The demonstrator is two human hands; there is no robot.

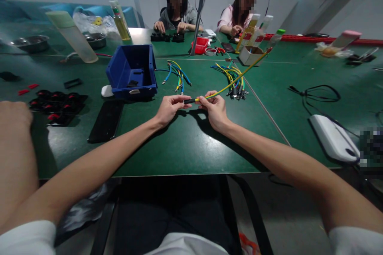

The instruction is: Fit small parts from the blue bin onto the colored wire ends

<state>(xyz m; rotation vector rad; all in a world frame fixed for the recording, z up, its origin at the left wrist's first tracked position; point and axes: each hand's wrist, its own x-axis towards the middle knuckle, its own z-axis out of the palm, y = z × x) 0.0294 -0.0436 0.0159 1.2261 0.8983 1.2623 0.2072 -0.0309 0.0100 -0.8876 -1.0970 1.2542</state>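
A yellow-green cable (230,84) runs up to the right from between my hands, with a black sleeve (189,101) at its near end. My left hand (170,108) pinches the black sleeve between thumb and fingers. Just right of it, my right hand (214,110) grips the yellow part of the cable. Beyond my hands lie a small group of blue, yellow and green cables (179,75) with ring ends, and a thicker cable bundle (236,81) to the right.
A blue bin (131,71) with black parts stands left, near a black phone (106,121) and black-and-red parts (56,105). A white device (334,137) lies right. Two people sit opposite; another person's arm (16,155) rests far left.
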